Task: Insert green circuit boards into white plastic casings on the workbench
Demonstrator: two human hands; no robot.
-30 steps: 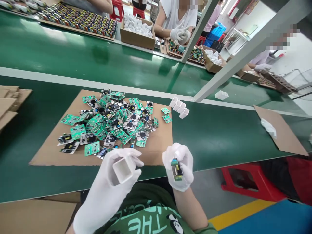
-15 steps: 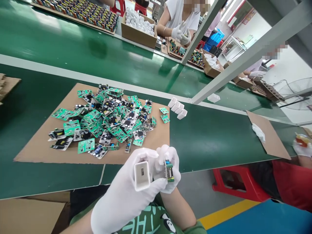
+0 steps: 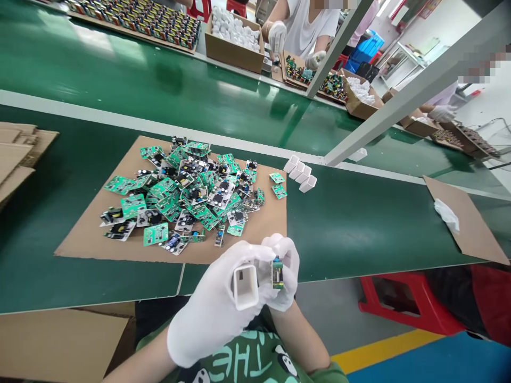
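Note:
My left hand [image 3: 217, 298], in a white glove, is wrapped round a white plastic housing [image 3: 246, 287] whose open end faces me, with a small slot visible inside. Close beside it, my gloved right hand [image 3: 288, 266] grips a small circuit board [image 3: 277, 273] with components on it. The left fingertips reach over to the board as well. Beyond both hands lies a heap of green circuit boards [image 3: 191, 191] on a flat cardboard sheet [image 3: 96, 239]. Several white housings [image 3: 300, 173] stand in a row to the right of the heap.
A metal post [image 3: 399, 85] slants across the right side. Stacked cardboard [image 3: 16, 154] lies at the left edge. Across the green bench, a co-worker in white gloves [image 3: 277, 37] sits by a box of white parts [image 3: 233, 40]. A red stool [image 3: 407, 303] is on the right.
The whole scene has shifted right in view as the camera turned. My hands keep hold of the housing and the board, the board turned slightly. The co-worker's hands have moved apart.

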